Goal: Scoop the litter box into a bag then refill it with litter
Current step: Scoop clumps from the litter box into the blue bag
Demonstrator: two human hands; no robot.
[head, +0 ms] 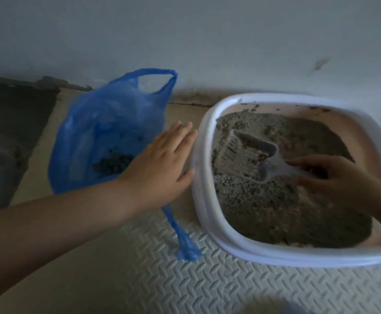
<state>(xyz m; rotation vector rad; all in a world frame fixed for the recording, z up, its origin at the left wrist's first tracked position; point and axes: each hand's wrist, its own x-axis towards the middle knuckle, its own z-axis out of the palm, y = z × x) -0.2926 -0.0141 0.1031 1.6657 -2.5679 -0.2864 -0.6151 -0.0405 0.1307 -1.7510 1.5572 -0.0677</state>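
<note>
Embossed foam floor mat, white-rimmed litter box of grey clumpy litter, right hand gripping slotted scoop, left hand flat, fingers straight, over blue bag holding dark clumps.

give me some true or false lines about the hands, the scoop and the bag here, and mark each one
1. The blue bag holds dark clumps. True.
2. The right hand grips the handle of the scoop. True.
3. The left hand, fingers straight, is between the blue bag and the litter box. True.
4. The scoop hangs over the blue bag. False: it is inside the litter box, on the litter.
5. The litter box is empty. False: litter covers most of its floor.
6. The left hand holds a bag handle. False: it holds nothing.
</note>
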